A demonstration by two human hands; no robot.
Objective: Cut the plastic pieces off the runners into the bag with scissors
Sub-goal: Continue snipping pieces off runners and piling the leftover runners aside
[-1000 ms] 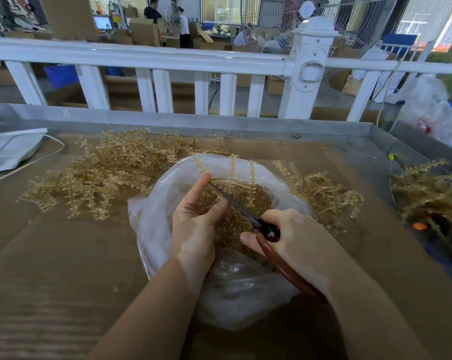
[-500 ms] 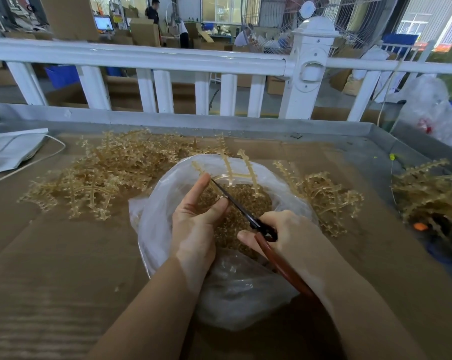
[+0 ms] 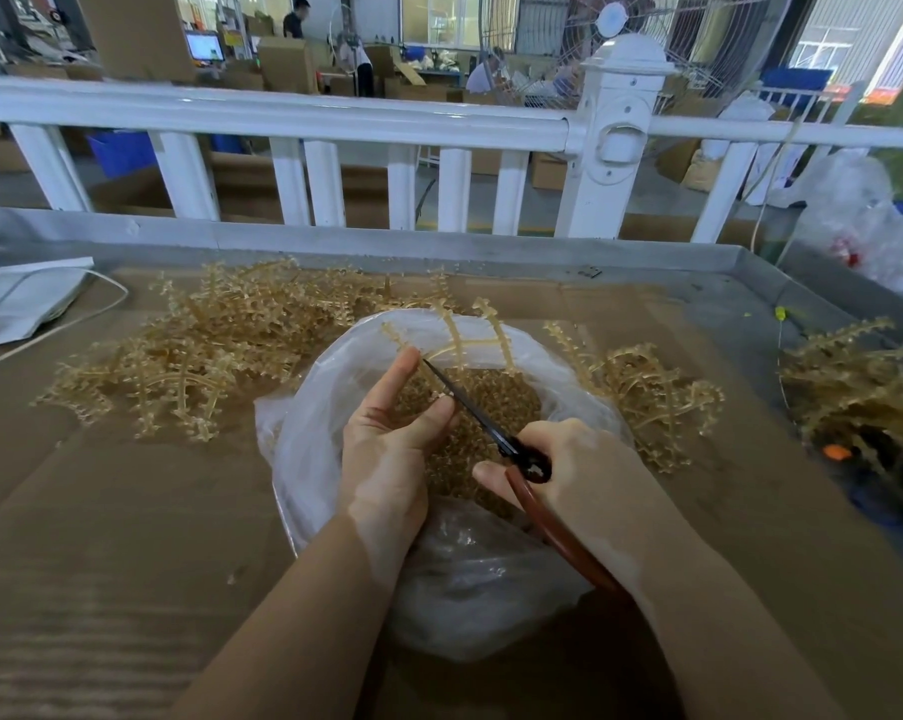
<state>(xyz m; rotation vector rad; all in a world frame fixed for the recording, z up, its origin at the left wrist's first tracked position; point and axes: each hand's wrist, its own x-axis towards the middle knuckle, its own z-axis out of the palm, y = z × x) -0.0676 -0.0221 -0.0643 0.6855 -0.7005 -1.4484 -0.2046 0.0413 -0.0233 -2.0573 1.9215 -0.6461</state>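
A clear plastic bag (image 3: 304,459) lies open on the cardboard-covered table, holding a heap of small amber plastic pieces (image 3: 496,402). My left hand (image 3: 387,449) pinches an amber runner (image 3: 460,340) between thumb and fingers over the bag's mouth; its branches stick out past the far rim. My right hand (image 3: 584,475) grips scissors (image 3: 491,423) with dark blades and brown handles. The blades point up-left and meet the runner beside my left thumb.
A large pile of amber runners (image 3: 205,356) lies left of the bag, a smaller heap (image 3: 647,392) to its right, and another (image 3: 849,381) at the far right edge. A white paper and cord (image 3: 28,298) lie far left. A white railing (image 3: 335,122) stands behind the table.
The runner in my left hand has tilted, its far branches swinging rightward over the bag's rim. The scissors blades stay at the runner by my thumb. Both hands keep their places.
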